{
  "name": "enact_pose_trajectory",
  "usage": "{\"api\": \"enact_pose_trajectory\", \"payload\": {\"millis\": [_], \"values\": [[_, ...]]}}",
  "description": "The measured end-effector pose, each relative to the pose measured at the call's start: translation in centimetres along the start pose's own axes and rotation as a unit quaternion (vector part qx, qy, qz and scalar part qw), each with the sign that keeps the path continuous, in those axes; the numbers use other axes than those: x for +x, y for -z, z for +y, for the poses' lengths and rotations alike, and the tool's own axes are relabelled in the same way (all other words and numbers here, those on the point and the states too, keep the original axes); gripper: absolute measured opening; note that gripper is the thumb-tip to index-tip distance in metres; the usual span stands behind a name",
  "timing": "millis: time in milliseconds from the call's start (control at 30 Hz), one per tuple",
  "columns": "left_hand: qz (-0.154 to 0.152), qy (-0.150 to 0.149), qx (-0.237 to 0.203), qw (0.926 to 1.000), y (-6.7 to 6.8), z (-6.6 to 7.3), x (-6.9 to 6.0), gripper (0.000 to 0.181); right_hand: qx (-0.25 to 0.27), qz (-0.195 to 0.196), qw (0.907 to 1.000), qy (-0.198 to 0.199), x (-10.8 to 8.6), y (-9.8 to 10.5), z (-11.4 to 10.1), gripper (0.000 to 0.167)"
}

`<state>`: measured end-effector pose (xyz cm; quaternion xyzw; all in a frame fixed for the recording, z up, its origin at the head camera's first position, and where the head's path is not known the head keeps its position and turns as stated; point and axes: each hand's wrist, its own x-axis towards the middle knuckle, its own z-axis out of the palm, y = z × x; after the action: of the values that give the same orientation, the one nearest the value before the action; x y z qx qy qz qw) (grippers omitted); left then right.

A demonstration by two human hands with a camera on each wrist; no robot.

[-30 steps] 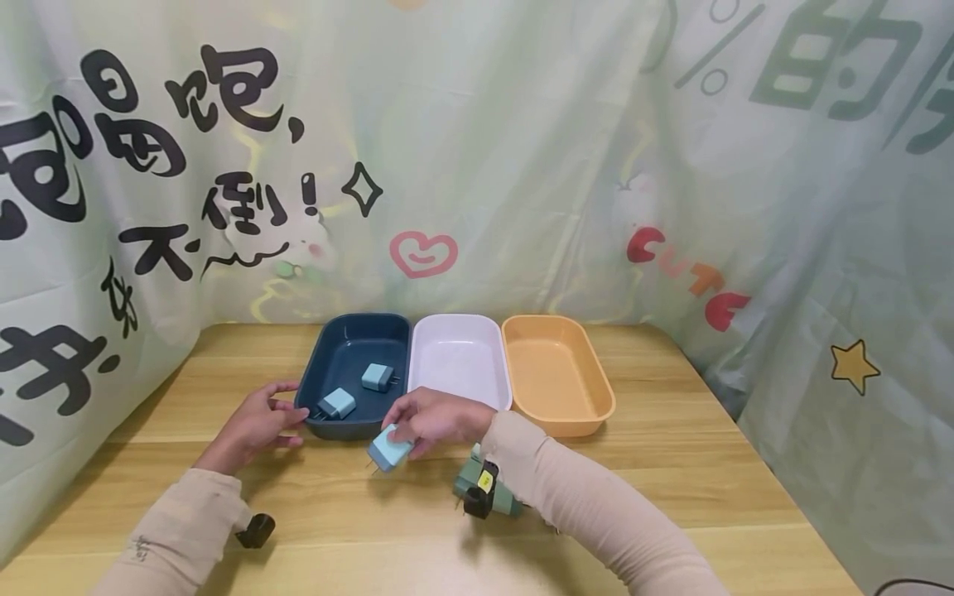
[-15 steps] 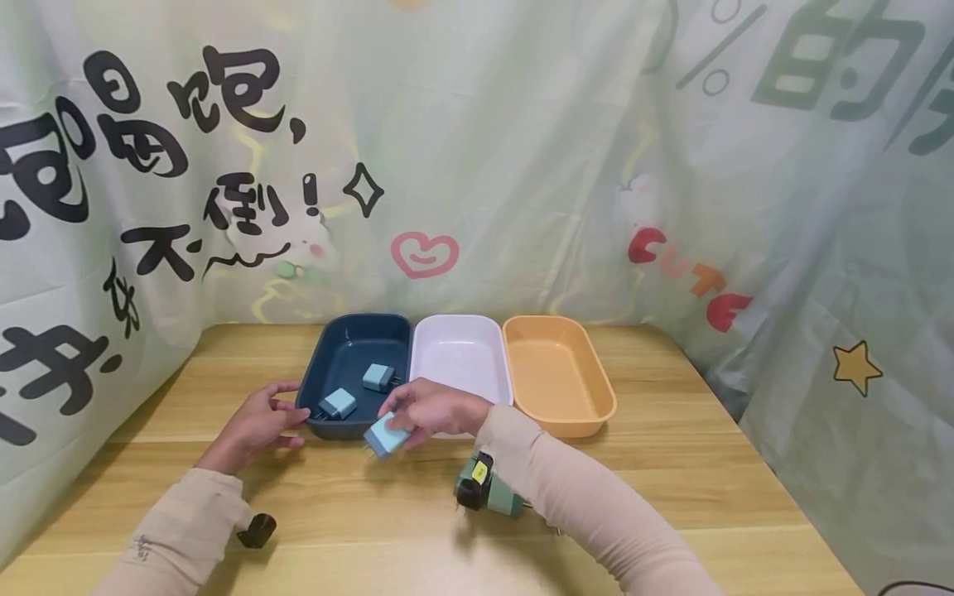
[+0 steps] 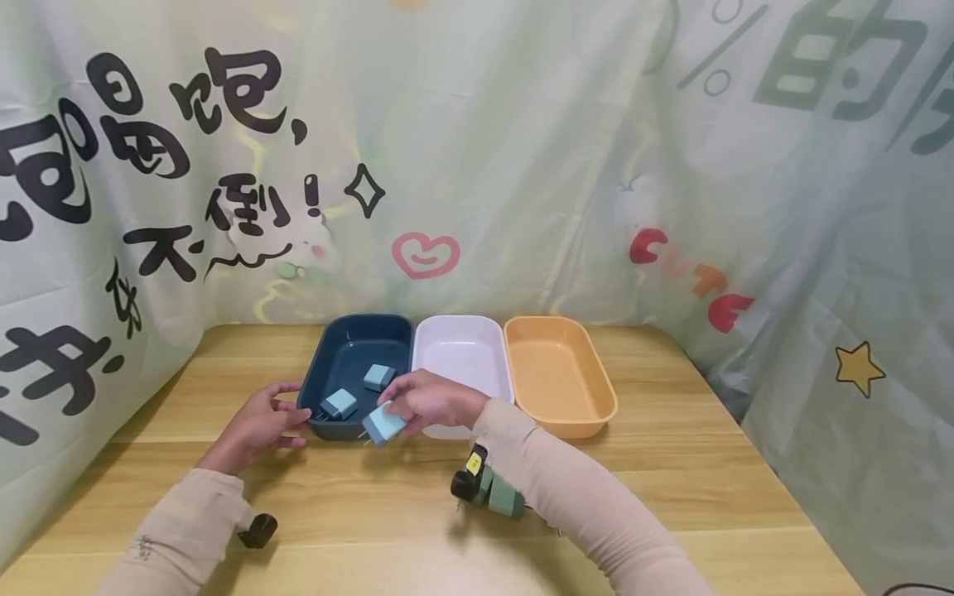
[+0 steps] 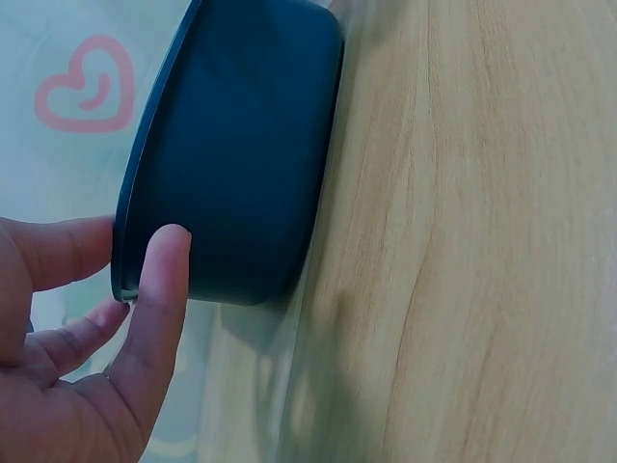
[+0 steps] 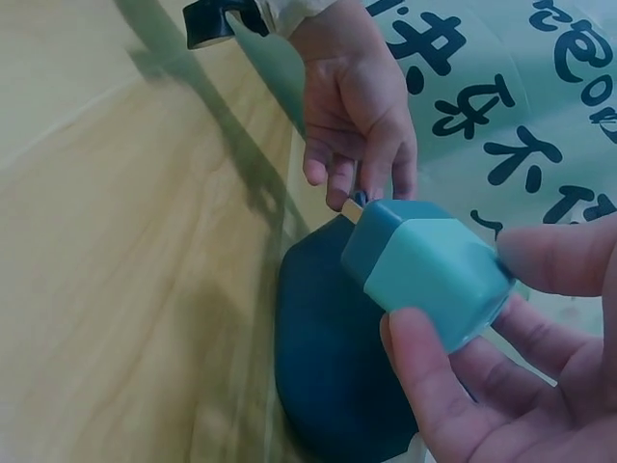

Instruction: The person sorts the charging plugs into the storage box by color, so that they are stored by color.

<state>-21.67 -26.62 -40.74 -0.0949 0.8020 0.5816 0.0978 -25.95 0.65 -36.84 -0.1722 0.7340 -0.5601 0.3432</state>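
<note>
My right hand (image 3: 436, 400) pinches a light-blue and blue charger plug (image 3: 384, 423) between thumb and fingers, its metal prongs pointing to the left. It is held above the front rim of the dark blue tray (image 3: 322, 352). In the right wrist view the plug (image 5: 439, 275) is up close in the fingertips. My left hand (image 3: 257, 422) holds the tray's front left corner, and the left wrist view shows thumb and fingers either side of the rim (image 4: 125, 256). Two similar charger plugs lie inside the tray, one near its front left (image 3: 339, 404) and one farther back (image 3: 378, 377).
A white tray (image 3: 462, 339) and a yellow-orange tray (image 3: 561, 372) stand right of the dark blue one. Green charger plugs (image 3: 504, 497) lie on the wooden table (image 3: 358, 530), partly hidden under the right wrist. A printed curtain (image 3: 522, 149) hangs behind.
My right hand has lifted the charger plug and carried it slightly forward and left, to the dark blue tray's front rim. The left hand stays at the tray corner.
</note>
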Motion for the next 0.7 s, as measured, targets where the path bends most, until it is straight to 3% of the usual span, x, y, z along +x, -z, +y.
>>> {"api": "enact_pose_trajectory", "payload": {"millis": [267,700], "values": [[0.003,-0.002,0.005,1.0000,-0.1,0.2,-0.3,0.065,0.016,0.013,0.9998,-0.006,0.5,0.1,-0.4,0.029],[0.001,-0.007,0.001,1.0000,-0.1,0.1,-0.1,0.066,0.059,0.010,0.9982,-0.006,1.6,0.0,-0.9,0.031]]}}
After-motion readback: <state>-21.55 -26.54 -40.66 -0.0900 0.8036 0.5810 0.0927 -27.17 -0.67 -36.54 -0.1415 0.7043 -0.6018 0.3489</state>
